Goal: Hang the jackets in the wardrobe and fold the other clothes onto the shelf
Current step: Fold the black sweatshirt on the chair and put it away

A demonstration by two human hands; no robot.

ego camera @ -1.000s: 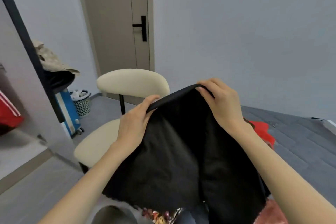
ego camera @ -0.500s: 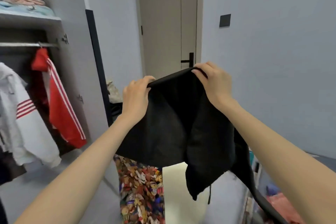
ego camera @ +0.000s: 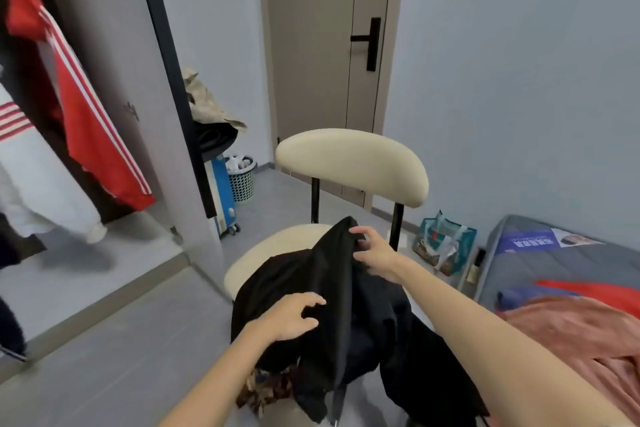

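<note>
Your right hand [ego camera: 375, 253] pinches a raised fold of the black garment [ego camera: 332, 288] heaped on the cream chair [ego camera: 353, 163]; your left hand [ego camera: 291, 317] rests on it, fingers loosely spread

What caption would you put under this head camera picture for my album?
Right hand pinches a black garment draped on the cream chair; left hand rests on it.

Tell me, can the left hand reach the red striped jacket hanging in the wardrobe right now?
Probably not from here. The left hand rests on the black cloth on the cream chair, and the grey wardrobe door stands between it and the red striped jacket.
</note>
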